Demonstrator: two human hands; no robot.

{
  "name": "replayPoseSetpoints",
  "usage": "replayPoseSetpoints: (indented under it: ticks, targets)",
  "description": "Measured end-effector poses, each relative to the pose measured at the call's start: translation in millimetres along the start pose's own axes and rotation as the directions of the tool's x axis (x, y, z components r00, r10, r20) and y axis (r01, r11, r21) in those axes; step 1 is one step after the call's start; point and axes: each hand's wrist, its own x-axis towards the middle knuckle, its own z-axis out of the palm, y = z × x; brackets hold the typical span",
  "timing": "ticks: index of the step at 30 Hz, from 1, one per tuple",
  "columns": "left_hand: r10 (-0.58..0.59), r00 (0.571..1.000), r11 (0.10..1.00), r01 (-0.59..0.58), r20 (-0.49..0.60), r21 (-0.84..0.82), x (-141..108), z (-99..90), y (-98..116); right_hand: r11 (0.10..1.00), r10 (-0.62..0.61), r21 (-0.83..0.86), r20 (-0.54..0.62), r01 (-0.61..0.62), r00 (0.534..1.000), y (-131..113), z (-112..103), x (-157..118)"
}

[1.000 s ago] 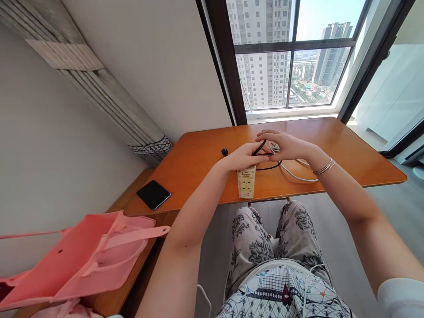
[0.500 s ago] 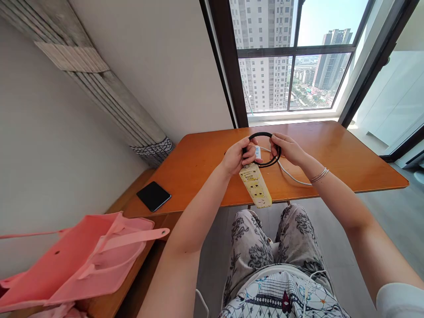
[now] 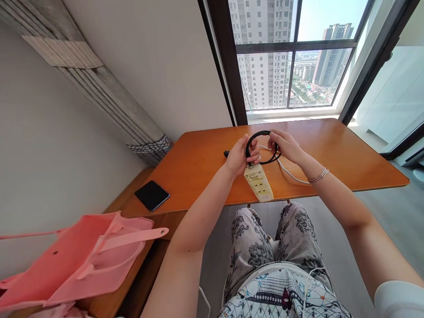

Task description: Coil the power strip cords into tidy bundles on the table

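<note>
Above the table's front edge I hold a coiled black power cord (image 3: 259,134). My left hand (image 3: 244,154) is closed around the left side of the loop, close to where the cord enters a pale yellow power strip (image 3: 259,182). The strip hangs tilted below that hand, its sockets facing me. My right hand (image 3: 285,145) pinches the loop's right side; part of the cord is hidden by the fingers. A black plug end (image 3: 226,153) shows just left of my left hand. Behind the loop, a white cable (image 3: 291,174) runs across the tabletop.
The brown wooden table (image 3: 347,154) stands against the window wall. A black tablet (image 3: 152,195) lies on its left part. An open pink bag (image 3: 79,260) sits at the lower left. A grey curtain (image 3: 109,97) hangs at the left wall.
The power strip has shifted slightly right and up with my left hand. The plug end now shows left of that hand, and the white thing behind its fingers is hidden.
</note>
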Motion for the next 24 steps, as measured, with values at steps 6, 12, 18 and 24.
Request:
replayPoseSetpoints:
  ticks: [6,12,18,24]
  targets:
    - [0.034,0.999,0.995,-0.037,0.034,0.097,-0.1,-0.1,-2.2,0.998,-0.007,-0.066,0.035,0.01,0.999,1.2,1.2,5.4]
    - [0.1,0.991,0.973,-0.115,0.087,0.198,0.0,-6.3,-4.5,0.995,-0.037,-0.093,0.026,0.039,0.999,-1.9,1.7,6.0]
    - [0.074,0.996,0.975,-0.084,0.056,0.208,3.0,-6.6,-3.9,0.939,-0.155,-0.323,-0.079,0.122,0.985,-3.6,5.6,8.3]
    - [0.098,0.995,0.939,-0.1,0.025,0.328,1.6,-0.5,-5.7,0.887,-0.168,-0.46,-0.227,0.047,0.959,-1.4,7.9,9.4]
